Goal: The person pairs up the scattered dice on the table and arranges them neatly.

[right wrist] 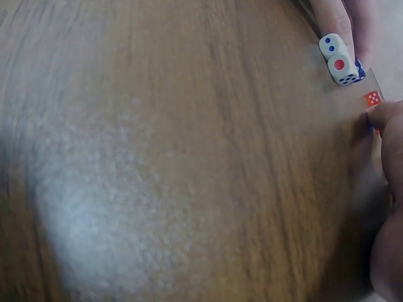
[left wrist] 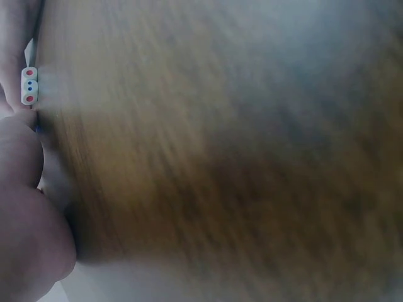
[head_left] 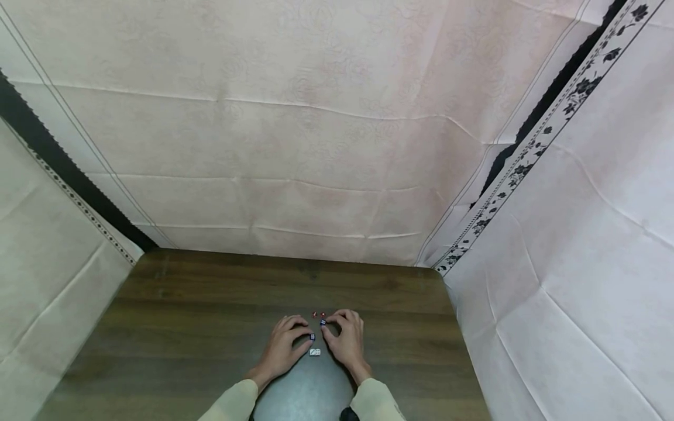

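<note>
Both bare hands work close together over small dice on the wooden table. The left hand [head_left: 284, 346] pinches a blue die [head_left: 312, 337] between thumb and index finger. Opposite it, the right hand [head_left: 346, 339] holds another blue die [head_left: 323, 323] at its thumb and index fingertips; in the right wrist view the thumb [right wrist: 391, 148] mostly hides that die. Two white dice [head_left: 315, 352] sit side by side nearer the body, showing red and blue pips. Just beyond the fingertips lie two red dice, one on the left [head_left: 315, 314] and one on the right [head_left: 323, 314].
The brown wooden table [head_left: 210, 304] has its far edge against a pale hanging cloth [head_left: 295, 146]. More cloth hangs along the left side and the right side [head_left: 568, 263], with a dark floral border. A glossy reflection shows on the tabletop between the forearms.
</note>
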`<state>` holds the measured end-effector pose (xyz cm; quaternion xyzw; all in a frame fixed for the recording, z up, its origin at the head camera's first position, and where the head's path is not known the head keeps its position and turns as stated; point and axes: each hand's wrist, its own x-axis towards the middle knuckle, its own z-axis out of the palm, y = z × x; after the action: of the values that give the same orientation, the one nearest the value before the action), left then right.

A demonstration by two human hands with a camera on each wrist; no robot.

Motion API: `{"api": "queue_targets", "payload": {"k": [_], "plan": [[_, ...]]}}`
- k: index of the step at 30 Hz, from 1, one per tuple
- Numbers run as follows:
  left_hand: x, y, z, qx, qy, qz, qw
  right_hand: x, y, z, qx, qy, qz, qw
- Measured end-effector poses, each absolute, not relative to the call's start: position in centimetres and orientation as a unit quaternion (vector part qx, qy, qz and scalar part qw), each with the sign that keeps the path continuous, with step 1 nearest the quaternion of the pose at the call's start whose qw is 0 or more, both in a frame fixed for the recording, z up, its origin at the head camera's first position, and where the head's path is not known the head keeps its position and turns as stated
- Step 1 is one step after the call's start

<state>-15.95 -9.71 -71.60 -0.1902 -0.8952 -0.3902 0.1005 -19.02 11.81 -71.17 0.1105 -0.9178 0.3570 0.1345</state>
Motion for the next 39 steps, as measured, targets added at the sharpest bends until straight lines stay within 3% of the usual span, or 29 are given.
{"api": "queue_targets", "payload": {"k": [14,24,29,39], "plan": [[-16.0,-9.5,-72.1,-0.201,-0.892,-0.384,0.132,-18.5,12.6,-71.5,0.126,-0.899,0.399,0.131],[-15.8,-9.6,-71.7,-0.176,-0.904,-0.38,0.086,-17.4,13.2,-71.2,0.172,-0.887,0.417,0.102],[-15.9,-9.6,-71.8,-0.176,-0.901,-0.387,0.09,-17.1,13.5,-70.9,0.184,-0.88,0.432,0.077],[-15.8,-9.5,-71.7,-0.183,-0.898,-0.388,0.1,-17.1,13.6,-71.2,0.197,-0.883,0.417,0.09]]}}
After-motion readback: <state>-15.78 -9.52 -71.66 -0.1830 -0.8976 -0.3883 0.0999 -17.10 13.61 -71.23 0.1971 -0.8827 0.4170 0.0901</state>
